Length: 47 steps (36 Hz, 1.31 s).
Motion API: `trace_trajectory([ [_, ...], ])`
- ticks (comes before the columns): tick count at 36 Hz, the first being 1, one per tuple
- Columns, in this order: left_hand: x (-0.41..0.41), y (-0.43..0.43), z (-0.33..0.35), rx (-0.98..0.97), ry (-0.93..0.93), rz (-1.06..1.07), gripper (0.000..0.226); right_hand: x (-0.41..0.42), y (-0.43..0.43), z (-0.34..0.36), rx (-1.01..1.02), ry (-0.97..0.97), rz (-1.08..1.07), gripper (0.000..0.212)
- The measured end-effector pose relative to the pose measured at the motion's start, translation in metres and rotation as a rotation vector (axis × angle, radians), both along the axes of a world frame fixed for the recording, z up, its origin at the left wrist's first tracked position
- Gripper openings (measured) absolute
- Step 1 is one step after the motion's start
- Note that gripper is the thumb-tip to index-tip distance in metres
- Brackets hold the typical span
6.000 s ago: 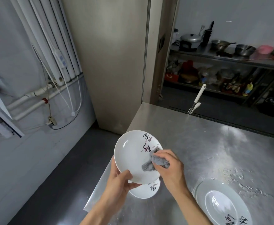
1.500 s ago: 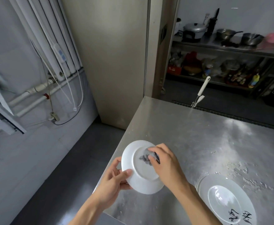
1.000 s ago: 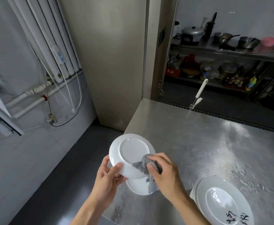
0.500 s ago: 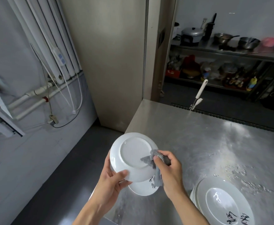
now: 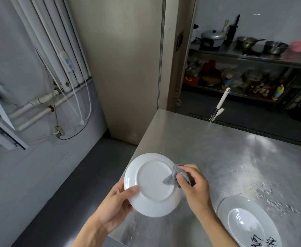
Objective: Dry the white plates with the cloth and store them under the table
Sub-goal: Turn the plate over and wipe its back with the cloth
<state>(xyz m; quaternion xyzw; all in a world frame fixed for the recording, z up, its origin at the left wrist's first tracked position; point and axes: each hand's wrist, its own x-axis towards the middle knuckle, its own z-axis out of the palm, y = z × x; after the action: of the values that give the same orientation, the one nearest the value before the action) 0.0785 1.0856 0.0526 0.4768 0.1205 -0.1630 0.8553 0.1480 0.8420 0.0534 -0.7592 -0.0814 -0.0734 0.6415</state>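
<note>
A round white plate (image 5: pixel 152 184) is held bottom-up above the near left corner of the steel table (image 5: pixel 226 148), its plain underside and raised foot ring facing the camera, tilted a little toward the person. The left hand (image 5: pixel 115 205) grasps it at the rim's eight o'clock, thumb pressed on the underside and fingers hidden behind. The right hand (image 5: pixel 193 186) sits at the plate's three o'clock, fingers clenched around a small grey cloth (image 5: pixel 175 176) whose loose corner lies against the underside just inside the foot ring. A stack of white plates (image 5: pixel 247 223) rests face-up on the table at the held plate's four o'clock, well apart from it, with dark brush-like marks on the top plate near the picture's lower edge; the right forearm crosses between the two. Water streaks and pale specks cover the tabletop at two o'clock from the hands. A white-handled tool (image 5: pixel 220 105) stands tilted at the table's far edge, at one o'clock. Beyond it, a metal shelf (image 5: pixel 253 57) carries pots and pans, with jars and bottles on the level below.
</note>
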Motion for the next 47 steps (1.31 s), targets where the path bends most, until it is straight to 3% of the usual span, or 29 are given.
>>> trace_trajectory([
  [4, 0.002, 0.000, -0.006, -0.113, 0.050, 0.211, 0.046, -0.019, 0.004, -0.014, -0.165, -0.122, 0.099, 0.014],
  [8, 0.003, -0.010, -0.004, -0.176, 0.043, 0.296, 0.037, -0.012, 0.013, -0.018, -0.039, 0.036, -0.099, 0.029],
  [13, 0.004, -0.017, 0.006, -0.227, 0.000, 0.378, 0.037, -0.025, 0.024, -0.014, -0.079, -0.111, 0.003, 0.017],
  [18, -0.002, -0.036, 0.008, -0.149, -0.057, 0.338, 0.051, -0.014, 0.037, -0.012, 0.161, 0.150, -0.212, 0.021],
  [24, -0.010, -0.033, 0.006, -0.102, -0.086, 0.240, 0.082, -0.007, 0.031, -0.012, 0.476, 0.389, -0.180, 0.020],
  [26, -0.007, -0.023, 0.014, -0.059, -0.111, 0.182, 0.080, -0.002, 0.024, -0.010, 0.504, 0.412, -0.151, 0.020],
  [30, 0.001, -0.006, 0.022, 0.050, -0.083, 0.060, 0.065, 0.008, 0.011, -0.002, 0.424, 0.363, -0.131, 0.022],
  [33, 0.003, -0.004, 0.015, 0.064, -0.098, 0.033, 0.063, 0.007, 0.011, 0.001, 0.230, 0.236, -0.142, 0.022],
  [40, 0.011, -0.016, 0.003, -0.053, -0.080, 0.221, 0.050, -0.033, 0.034, -0.012, -0.233, -0.184, -0.059, 0.024],
  [44, 0.007, -0.021, 0.004, -0.048, -0.089, 0.225, 0.058, -0.014, 0.032, -0.014, -0.071, 0.066, -0.305, 0.037],
  [47, 0.008, -0.021, 0.007, -0.066, -0.094, 0.265, 0.054, -0.025, 0.034, -0.012, -0.145, -0.055, -0.169, 0.044],
])
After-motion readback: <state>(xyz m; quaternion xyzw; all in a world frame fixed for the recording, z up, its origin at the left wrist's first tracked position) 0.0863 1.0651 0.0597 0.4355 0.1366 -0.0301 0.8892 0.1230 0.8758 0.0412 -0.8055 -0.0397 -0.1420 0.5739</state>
